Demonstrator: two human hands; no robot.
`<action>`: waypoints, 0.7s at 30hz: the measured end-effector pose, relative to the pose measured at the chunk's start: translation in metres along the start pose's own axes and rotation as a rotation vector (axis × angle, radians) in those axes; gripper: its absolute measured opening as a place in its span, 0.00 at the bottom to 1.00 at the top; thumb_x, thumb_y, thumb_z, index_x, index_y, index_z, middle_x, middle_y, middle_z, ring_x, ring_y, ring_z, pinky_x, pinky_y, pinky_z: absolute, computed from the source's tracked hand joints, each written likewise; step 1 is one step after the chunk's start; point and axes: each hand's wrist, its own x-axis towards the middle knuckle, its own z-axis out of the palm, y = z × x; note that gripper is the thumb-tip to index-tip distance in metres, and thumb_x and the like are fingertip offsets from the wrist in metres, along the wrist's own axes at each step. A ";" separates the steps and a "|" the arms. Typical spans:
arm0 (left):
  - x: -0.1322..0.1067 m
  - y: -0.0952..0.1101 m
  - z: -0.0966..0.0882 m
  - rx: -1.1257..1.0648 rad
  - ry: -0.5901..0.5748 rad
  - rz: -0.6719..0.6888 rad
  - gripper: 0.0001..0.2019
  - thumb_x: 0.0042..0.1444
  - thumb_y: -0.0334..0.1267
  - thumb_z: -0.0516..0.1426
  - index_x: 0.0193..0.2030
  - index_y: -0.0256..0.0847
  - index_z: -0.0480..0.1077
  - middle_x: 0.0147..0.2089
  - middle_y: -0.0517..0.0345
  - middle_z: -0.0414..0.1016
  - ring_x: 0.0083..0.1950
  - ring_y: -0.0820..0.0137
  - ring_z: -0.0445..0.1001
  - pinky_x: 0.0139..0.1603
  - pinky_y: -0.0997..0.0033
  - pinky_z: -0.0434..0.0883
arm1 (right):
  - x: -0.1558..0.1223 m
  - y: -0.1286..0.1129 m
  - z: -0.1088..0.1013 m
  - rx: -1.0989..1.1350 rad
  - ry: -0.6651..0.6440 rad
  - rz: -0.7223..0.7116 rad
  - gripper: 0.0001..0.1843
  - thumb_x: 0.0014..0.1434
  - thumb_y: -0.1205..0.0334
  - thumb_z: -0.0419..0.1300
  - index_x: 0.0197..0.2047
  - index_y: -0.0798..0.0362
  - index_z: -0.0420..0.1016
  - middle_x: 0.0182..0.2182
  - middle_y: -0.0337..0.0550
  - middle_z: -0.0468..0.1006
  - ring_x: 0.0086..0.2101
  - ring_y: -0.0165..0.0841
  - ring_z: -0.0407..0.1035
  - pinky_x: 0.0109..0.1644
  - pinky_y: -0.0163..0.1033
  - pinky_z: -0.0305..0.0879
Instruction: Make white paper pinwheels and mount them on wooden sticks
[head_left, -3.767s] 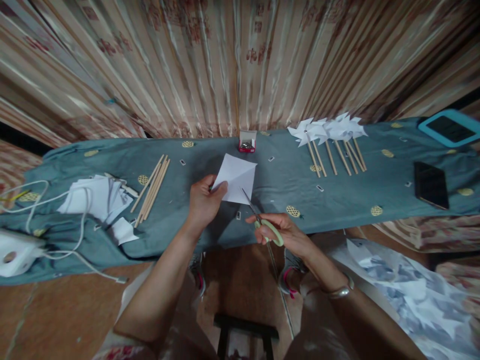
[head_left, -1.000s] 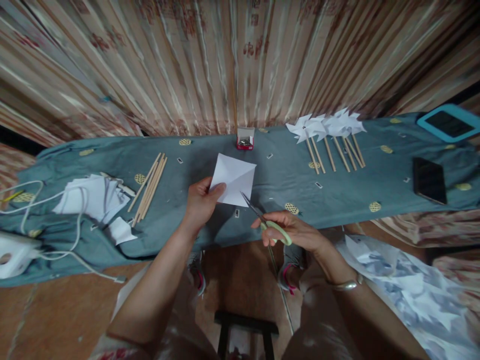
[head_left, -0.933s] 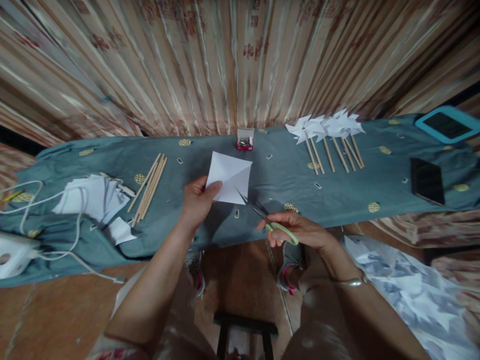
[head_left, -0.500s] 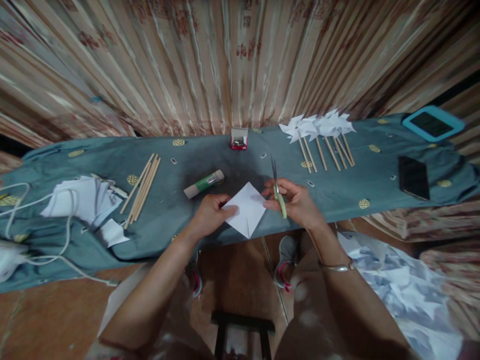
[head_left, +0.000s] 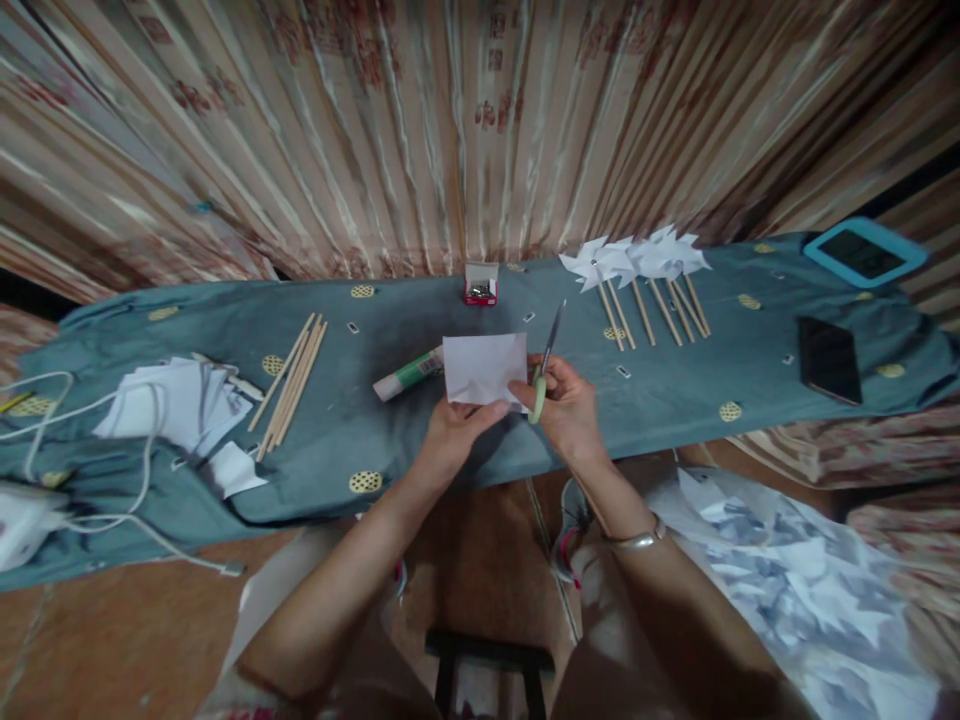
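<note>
I see left hand (head_left: 452, 437) pinching bottom of paper (head_left: 484, 365), right hand (head_left: 570, 412) pinching lower right corner, gripping scissors (head_left: 538, 398) too. Paper just past both, long side left-to-right.

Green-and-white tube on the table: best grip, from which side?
Probably across the middle of the green-and-white tube, coming from above and the left: it lies slantwise on its side, left end exposed, right end apparently partly hidden behind the white paper.
</note>
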 end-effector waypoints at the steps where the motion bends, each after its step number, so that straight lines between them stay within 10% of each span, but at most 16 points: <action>1: 0.000 -0.003 0.002 0.012 0.038 -0.007 0.22 0.37 0.47 0.72 0.38 0.38 0.76 0.45 0.49 0.82 0.51 0.57 0.78 0.50 0.61 0.74 | -0.001 0.001 0.004 0.015 -0.012 0.014 0.27 0.33 0.53 0.76 0.36 0.49 0.71 0.23 0.29 0.75 0.24 0.26 0.65 0.30 0.34 0.63; 10: 0.011 0.001 -0.003 -0.008 0.238 -0.004 0.19 0.38 0.43 0.69 0.36 0.36 0.75 0.35 0.54 0.80 0.30 0.69 0.75 0.27 0.72 0.72 | -0.005 0.001 0.012 0.123 -0.097 0.117 0.27 0.34 0.47 0.77 0.35 0.49 0.73 0.23 0.33 0.75 0.26 0.30 0.68 0.30 0.36 0.63; 21: 0.019 0.026 -0.028 0.045 0.356 0.144 0.13 0.40 0.41 0.68 0.30 0.37 0.74 0.28 0.60 0.77 0.24 0.74 0.71 0.23 0.74 0.68 | -0.037 0.005 -0.016 -0.202 -0.726 0.252 0.31 0.49 0.37 0.68 0.45 0.54 0.76 0.30 0.39 0.78 0.30 0.29 0.69 0.35 0.35 0.65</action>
